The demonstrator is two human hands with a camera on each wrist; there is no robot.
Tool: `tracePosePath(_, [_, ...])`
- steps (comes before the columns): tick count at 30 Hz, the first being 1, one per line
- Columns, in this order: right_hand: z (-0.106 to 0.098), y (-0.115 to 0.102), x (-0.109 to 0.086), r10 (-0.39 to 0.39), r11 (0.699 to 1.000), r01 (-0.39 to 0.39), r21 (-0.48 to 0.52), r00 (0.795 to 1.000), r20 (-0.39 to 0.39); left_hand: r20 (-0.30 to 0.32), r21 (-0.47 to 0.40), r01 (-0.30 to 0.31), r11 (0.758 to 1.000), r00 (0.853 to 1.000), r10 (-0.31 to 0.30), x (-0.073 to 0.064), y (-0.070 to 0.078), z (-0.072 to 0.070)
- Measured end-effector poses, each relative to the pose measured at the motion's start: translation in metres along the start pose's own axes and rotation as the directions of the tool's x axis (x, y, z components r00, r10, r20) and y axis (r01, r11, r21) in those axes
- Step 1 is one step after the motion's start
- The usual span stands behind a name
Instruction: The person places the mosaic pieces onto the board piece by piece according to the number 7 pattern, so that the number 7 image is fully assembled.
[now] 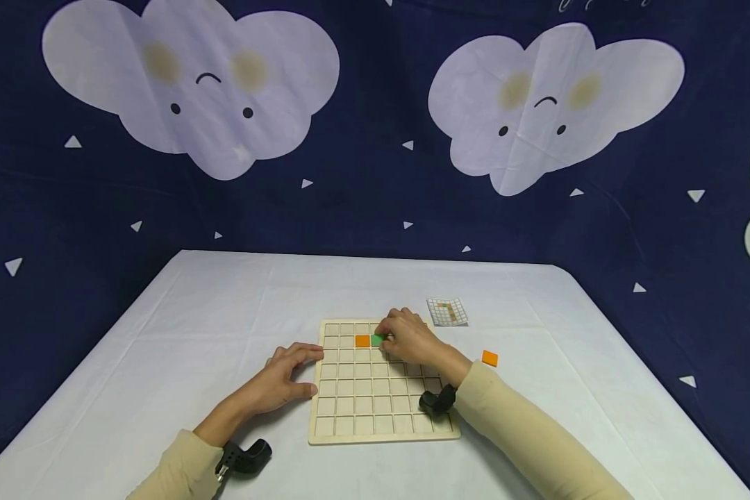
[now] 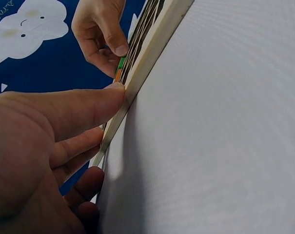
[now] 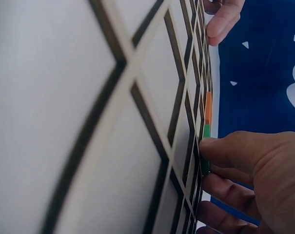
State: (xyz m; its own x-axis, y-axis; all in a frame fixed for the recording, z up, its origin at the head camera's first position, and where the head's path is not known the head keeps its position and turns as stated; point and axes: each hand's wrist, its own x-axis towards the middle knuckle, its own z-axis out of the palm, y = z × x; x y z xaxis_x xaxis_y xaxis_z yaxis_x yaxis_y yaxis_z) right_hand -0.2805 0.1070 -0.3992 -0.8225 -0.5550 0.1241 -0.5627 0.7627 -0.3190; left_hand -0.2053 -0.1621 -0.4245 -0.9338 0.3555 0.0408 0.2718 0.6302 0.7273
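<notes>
A wooden grid board (image 1: 354, 407) lies flat on the table. An orange square tile (image 1: 362, 341) sits in one of its cells near the far edge, with a green square tile (image 1: 377, 340) just to its right. My right hand (image 1: 409, 338) reaches over the board and pinches the green tile between thumb and fingers, covering part of it. In the right wrist view, the thumb (image 3: 230, 148) crosses in front of the green. My left hand (image 1: 279, 380) rests at the board's left edge, thumb and fingertips touching the rim, fingers loosely extended.
A small printed card (image 1: 448, 312) with a coloured grid pattern lies beyond the board's far right corner. Another orange tile (image 1: 490, 358) is on the white table (image 1: 237, 292) to the right of my right wrist. A dark blue cloth with clouds hangs behind.
</notes>
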Motion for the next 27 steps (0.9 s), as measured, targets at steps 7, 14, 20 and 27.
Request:
tracePosePath(7, [-0.0007, 0.0001, 0.0006, 0.001, 1.0, -0.001, 0.004, 1.0, 0.014, -0.002, 0.002, -0.003, 1.0, 1.0, 0.003, 0.0, -0.0006, 0.0003])
tracePosePath(14, [-0.004, -0.0015, 0.0006, 0.008, 1.0, -0.009, 0.019, 0.999, 0.037, -0.003, -0.004, 0.003, 1.0, 1.0, -0.003, 0.0006, -0.0007, 0.0007])
tracePosePath(20, [-0.0048, -0.0004, 0.0012, 0.023, 0.998, -0.026, 0.062, 0.998, 0.056, -0.002, -0.011, 0.014, 1.0, 1.0, -0.014, 0.0007, 0.0003, 0.0008])
tracePosePath(27, [-0.0034, 0.0033, 0.0017, 0.045, 0.995, -0.051, 0.089, 0.997, 0.069, -0.008, -0.008, 0.008, 1.0, 1.0, -0.008, 0.0006, 0.0005, 0.0008])
